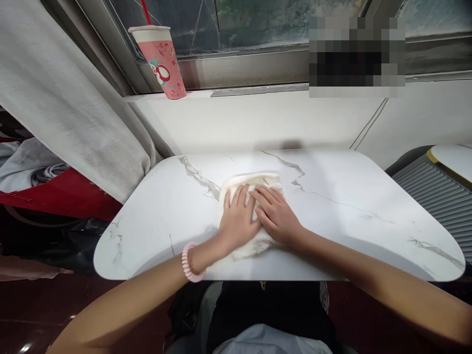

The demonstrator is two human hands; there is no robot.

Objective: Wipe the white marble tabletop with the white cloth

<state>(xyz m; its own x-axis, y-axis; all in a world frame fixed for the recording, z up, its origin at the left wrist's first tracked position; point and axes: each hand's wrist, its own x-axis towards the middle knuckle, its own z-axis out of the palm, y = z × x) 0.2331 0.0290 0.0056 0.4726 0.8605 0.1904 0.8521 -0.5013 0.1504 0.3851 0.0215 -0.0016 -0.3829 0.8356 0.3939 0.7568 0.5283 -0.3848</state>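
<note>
A cream-white cloth [254, 246], folded into a rough rectangle, lies flat at the middle of a white marble-patterned table [158, 211]. My left hand [239, 216] rests palm down on the cloth with its fingers spread; a pink coiled band [192, 261] circles that wrist. Beside it, my right hand [276, 211] also presses flat on the cloth, fingers stretched forward and thumb near the left hand. Both palms cover much of the cloth's middle.
A pink paper cup [164, 66] with a red straw stands on the window ledge. A grey curtain [81, 88] hangs at the left, over a red basket [73, 194] of clothes. At the right sits a grey ribbed object [435, 191].
</note>
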